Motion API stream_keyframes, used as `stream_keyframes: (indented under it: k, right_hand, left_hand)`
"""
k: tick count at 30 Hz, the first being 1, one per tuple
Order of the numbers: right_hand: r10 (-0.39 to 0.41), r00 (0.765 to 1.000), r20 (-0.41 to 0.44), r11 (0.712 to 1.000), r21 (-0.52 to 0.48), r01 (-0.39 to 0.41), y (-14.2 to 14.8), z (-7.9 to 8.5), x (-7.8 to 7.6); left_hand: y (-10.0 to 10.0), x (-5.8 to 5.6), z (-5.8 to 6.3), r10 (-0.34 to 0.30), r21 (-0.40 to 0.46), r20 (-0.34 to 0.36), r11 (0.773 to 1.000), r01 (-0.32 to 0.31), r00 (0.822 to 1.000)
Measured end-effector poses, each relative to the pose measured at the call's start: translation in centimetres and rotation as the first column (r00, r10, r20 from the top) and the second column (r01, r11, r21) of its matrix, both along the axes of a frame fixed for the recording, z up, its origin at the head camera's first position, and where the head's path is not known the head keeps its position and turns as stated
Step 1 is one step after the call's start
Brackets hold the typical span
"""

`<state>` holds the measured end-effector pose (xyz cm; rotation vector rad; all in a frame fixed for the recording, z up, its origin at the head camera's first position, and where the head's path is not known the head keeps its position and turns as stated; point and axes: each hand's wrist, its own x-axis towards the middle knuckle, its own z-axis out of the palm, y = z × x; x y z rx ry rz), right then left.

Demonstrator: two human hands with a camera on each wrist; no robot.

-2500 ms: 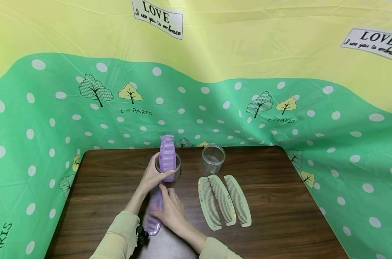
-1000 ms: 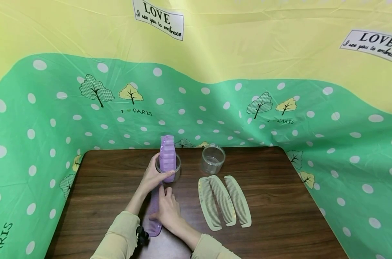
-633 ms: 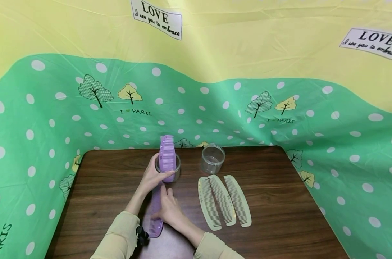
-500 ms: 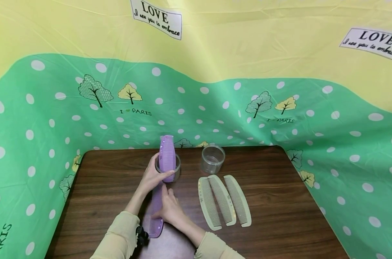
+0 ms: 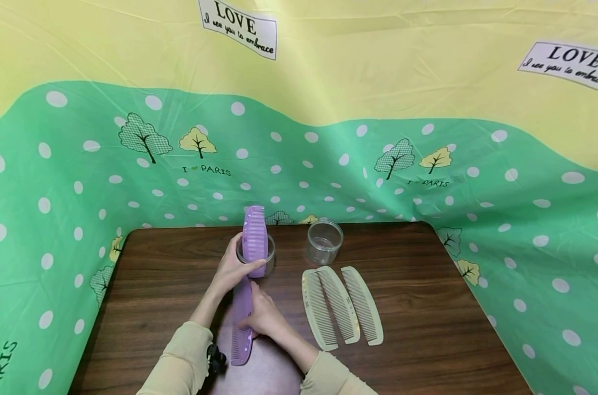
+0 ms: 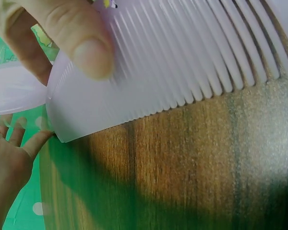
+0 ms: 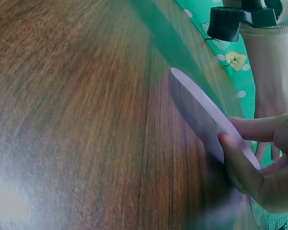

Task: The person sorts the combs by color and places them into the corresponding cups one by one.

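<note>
My left hand holds a clear round jar near the back of the table, its thumb across the front. One purple comb stands upright in that jar. Just in front, my right hand pinches a second purple comb between thumb and fingers. Close up in the left wrist view, the thumb presses on the held comb's face, near one end. The right wrist view shows this comb edge-on, tilted up from the wood, with a shadow beneath it.
Another clear jar stands to the right of the first. Three pale green comb shapes lie side by side in front of it. The brown wooden table ends at a green and yellow printed curtain.
My right hand has taken hold of the purple comb lying in front of the jar; the comb has shifted slightly right and lifted. My left hand stays in place at the jar.
</note>
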<state>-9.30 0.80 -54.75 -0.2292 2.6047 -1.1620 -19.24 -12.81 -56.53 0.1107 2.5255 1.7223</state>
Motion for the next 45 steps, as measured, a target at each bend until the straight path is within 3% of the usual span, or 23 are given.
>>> stream_keyframes:
  k: [2,5,9,13,20,29,45]
  right_hand:
    - [0.007,1.0,0.026,0.999,-0.04,-0.006,0.3,0.0,-0.1]
    - [0.015,0.991,0.13,0.984,-0.175,0.008,0.7,-0.1,-0.2]
    - [0.035,0.959,0.283,0.928,-0.366,0.074,1.3,-0.1,-0.1]
    - [0.055,0.931,0.36,0.884,-0.451,0.122,1.8,-0.1,0.0]
    - [0.081,0.916,0.393,0.868,-0.48,0.129,2.6,0.2,0.2]
    - [0.128,0.91,0.394,0.877,-0.473,0.081,4.0,0.7,0.4]
    - [0.166,0.926,0.339,0.908,-0.419,-0.01,6.4,1.8,0.8]
  left_hand:
    - [0.0,0.0,0.0,0.0,-0.001,-0.004,1.0,0.0,1.0]
    - [0.0,0.0,0.0,-0.001,-0.008,-0.005,1.0,0.001,1.0]
    - [0.0,0.1,0.0,-0.002,-0.016,0.002,1.0,0.002,1.0]
    - [0.0,0.1,0.1,-0.003,-0.001,0.003,1.0,0.003,1.0]
    - [0.1,0.1,0.0,-0.004,0.002,-0.002,1.0,0.004,1.0]
    - [0.1,0.1,0.1,0.003,0.008,-0.003,1.0,-0.003,1.0]
    - [0.1,0.0,0.0,0.007,0.005,0.003,1.0,-0.007,1.0]
